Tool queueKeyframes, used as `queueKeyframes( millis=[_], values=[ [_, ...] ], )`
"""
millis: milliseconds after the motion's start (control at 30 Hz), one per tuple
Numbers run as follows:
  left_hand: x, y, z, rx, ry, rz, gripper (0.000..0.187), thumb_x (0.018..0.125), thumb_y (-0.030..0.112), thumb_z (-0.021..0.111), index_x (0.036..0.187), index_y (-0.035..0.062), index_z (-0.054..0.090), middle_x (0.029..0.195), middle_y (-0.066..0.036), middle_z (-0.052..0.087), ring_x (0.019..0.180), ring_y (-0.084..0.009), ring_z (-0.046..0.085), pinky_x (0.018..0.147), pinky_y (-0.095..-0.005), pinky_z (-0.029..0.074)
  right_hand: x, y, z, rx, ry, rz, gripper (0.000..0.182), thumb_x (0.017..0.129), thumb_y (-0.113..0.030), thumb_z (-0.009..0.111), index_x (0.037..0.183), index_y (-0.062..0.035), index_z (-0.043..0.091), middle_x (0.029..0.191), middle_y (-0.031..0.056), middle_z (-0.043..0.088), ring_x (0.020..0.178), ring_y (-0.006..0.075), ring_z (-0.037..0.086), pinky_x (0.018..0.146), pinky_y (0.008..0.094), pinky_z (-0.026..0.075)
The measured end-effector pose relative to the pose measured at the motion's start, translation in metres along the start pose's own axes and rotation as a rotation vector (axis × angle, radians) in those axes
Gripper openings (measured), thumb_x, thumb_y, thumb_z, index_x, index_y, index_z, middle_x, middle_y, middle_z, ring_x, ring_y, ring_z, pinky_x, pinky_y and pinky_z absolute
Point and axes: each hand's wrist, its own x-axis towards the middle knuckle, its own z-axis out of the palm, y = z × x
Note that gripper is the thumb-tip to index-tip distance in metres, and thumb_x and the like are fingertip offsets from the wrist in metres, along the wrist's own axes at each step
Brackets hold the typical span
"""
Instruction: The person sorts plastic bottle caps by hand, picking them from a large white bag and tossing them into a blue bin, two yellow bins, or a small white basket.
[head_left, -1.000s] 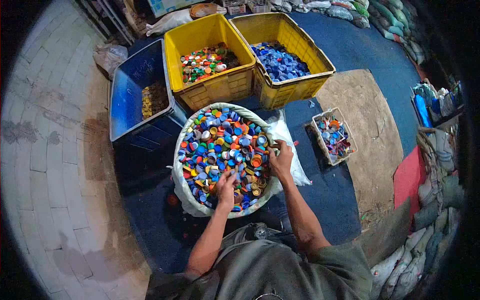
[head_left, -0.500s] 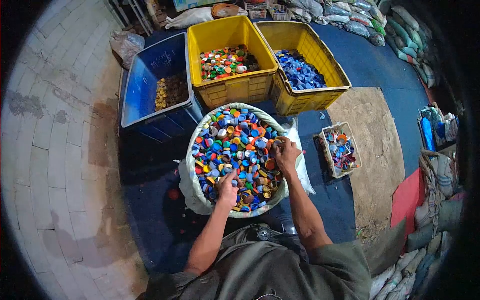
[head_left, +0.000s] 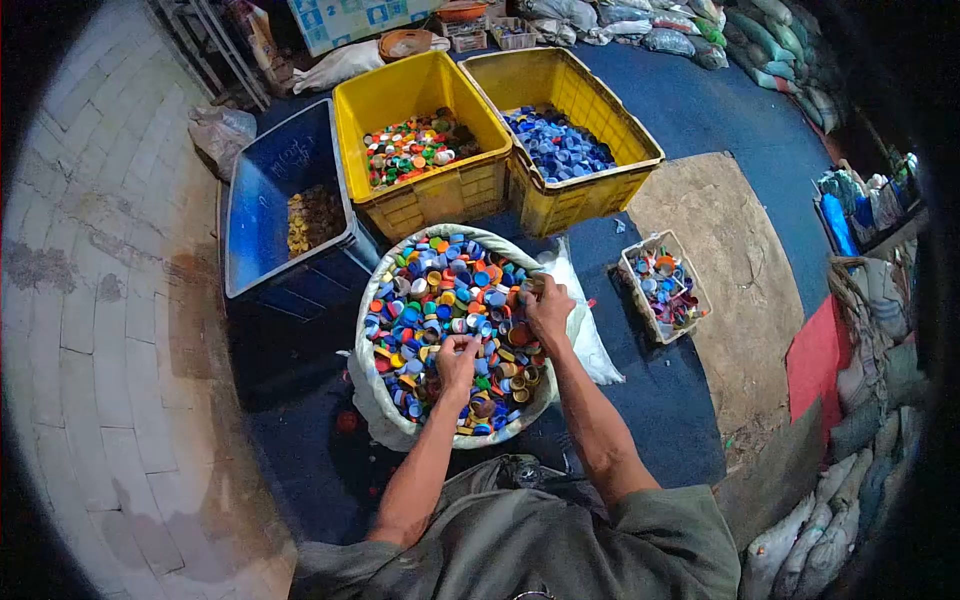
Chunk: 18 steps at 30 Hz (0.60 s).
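Observation:
A round container with a pale cloth-like lining (head_left: 362, 345) is heaped with bottle caps (head_left: 440, 300) of many colours. Over the middle of the heap is my left hand (head_left: 457, 370), its fingers pinched together on a small whitish cap (head_left: 480, 338). At the right rim my right hand (head_left: 547, 308) has its fingers closed round something brownish, perhaps a cap, too hidden to tell.
Behind stand a blue bin (head_left: 285, 200) with yellow and brown caps, a yellow bin (head_left: 430, 190) with mixed caps, and another yellow bin (head_left: 590, 200) with blue caps. A small white basket (head_left: 650, 290) is at the right, near a white sack (head_left: 580, 320).
The view has shifted, so the bins and basket appear further left. My left hand has risen off the caps with fingers pinched. My right hand stays by the right rim.

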Motion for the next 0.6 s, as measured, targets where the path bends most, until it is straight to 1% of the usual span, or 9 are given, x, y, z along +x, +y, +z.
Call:
queueKeyframes(
  millis=[33, 67, 167, 200, 300, 367, 433, 567, 600],
  values=[
    [0.001, 0.0, 0.0, 0.054, 0.017, 0.031, 0.023, 0.079, 0.023, 0.072, 0.083, 0.0048, 0.059, 0.078, -0.003, 0.058, 0.069, -0.0138, 0.054, 0.064, -0.0311, 0.043, 0.0, 0.002, -0.003, 0.079, 0.021, 0.011, 0.042, 0.075, -0.024, 0.069, 0.114, -0.013, 0.057, 0.092, 0.015, 0.064, 0.094, 0.0305, 0.054, 0.082, 0.0451, 0.036],
    [0.001, 0.0, 0.001, 0.104, 0.022, 0.061, 0.024, 0.078, 0.023, 0.072, 0.083, 0.0043, 0.059, 0.081, -0.004, 0.06, 0.072, -0.0147, 0.055, 0.066, -0.0321, 0.044, -0.002, 0.006, -0.006, 0.187, 0.094, -0.011, 0.041, 0.075, -0.015, 0.072, 0.113, -0.0078, 0.056, 0.083, 0.0093, 0.066, 0.085, 0.0259, 0.061, 0.076, 0.0449, 0.046],
    [0.002, 0.014, 0.005, 0.269, 0.019, 0.131, 0.025, 0.076, 0.023, 0.074, 0.084, 0.0034, 0.06, 0.088, -0.007, 0.064, 0.079, -0.0172, 0.059, 0.07, -0.0345, 0.046, -0.02, -0.013, -0.043, 0.793, 0.01, 0.328, 0.034, 0.08, -0.012, 0.065, 0.112, -0.0032, 0.055, 0.091, 0.0135, 0.065, 0.078, 0.0208, 0.062, 0.068, 0.0352, 0.052],
    [0.008, 0.012, 0.007, 0.337, 0.009, 0.137, 0.027, 0.075, 0.024, 0.074, 0.084, 0.0034, 0.06, 0.09, -0.008, 0.065, 0.082, -0.0178, 0.06, 0.071, -0.0349, 0.046, -0.024, -0.01, -0.049, 0.75, 0.077, 0.272, 0.034, 0.082, -0.008, 0.063, 0.113, 0.0014, 0.051, 0.087, 0.0112, 0.063, 0.073, 0.0144, 0.062, 0.063, 0.0269, 0.054],
    [0.027, -0.003, 0.015, 0.566, 0.05, 0.243, 0.036, 0.073, 0.026, 0.076, 0.093, 0.0047, 0.056, 0.09, -0.01, 0.065, 0.082, -0.0256, 0.062, 0.072, -0.0402, 0.047, -0.046, -0.004, -0.065, 1.37, 0.077, 0.534, 0.041, 0.08, -0.006, 0.063, 0.117, 0.0014, 0.047, 0.084, 0.0105, 0.06, 0.072, 0.0162, 0.062, 0.063, 0.0268, 0.053],
    [0.024, -0.002, 0.022, 0.729, 0.083, 0.317, 0.04, 0.074, 0.026, 0.075, 0.097, 0.004, 0.051, 0.086, -0.012, 0.064, 0.078, -0.029, 0.061, 0.07, -0.0425, 0.047, -0.058, 0.0, -0.076, 1.409, 0.063, 0.734, 0.043, 0.081, -0.011, 0.055, 0.121, -0.0013, 0.043, 0.096, 0.0138, 0.055, 0.078, 0.0248, 0.06, 0.068, 0.0349, 0.052],
    [0.019, 0.007, 0.024, 0.734, 0.059, 0.286, 0.039, 0.077, 0.025, 0.073, 0.1, 0.0037, 0.05, 0.085, -0.012, 0.065, 0.077, -0.0316, 0.062, 0.069, -0.0441, 0.047, -0.068, 0.017, -0.066, 1.57, 0.007, 0.664, 0.041, 0.083, -0.017, 0.05, 0.121, -0.0018, 0.043, 0.1, 0.0141, 0.053, 0.081, 0.0268, 0.058, 0.072, 0.0396, 0.051],
    [0.029, -0.003, 0.025, 0.723, 0.067, 0.265, 0.03, 0.079, 0.02, 0.068, 0.097, 0.0032, 0.051, 0.084, -0.014, 0.066, 0.077, -0.0343, 0.062, 0.067, -0.0463, 0.047, -0.078, 0.025, -0.07, 1.7, -0.048, 0.786, 0.033, 0.086, -0.021, 0.052, 0.111, -0.0003, 0.053, 0.089, 0.0089, 0.054, 0.076, 0.0212, 0.055, 0.067, 0.0357, 0.048],
    [0.03, -0.002, 0.024, 0.695, 0.06, 0.253, 0.028, 0.08, 0.019, 0.068, 0.096, 0.0031, 0.051, 0.084, -0.014, 0.066, 0.077, -0.0348, 0.062, 0.068, -0.0465, 0.047, -0.075, 0.018, -0.075, 1.583, -0.045, 0.83, 0.029, 0.086, -0.023, 0.059, 0.105, -0.002, 0.057, 0.083, 0.0051, 0.053, 0.071, 0.0165, 0.052, 0.062, 0.0321, 0.044]
  ],
)
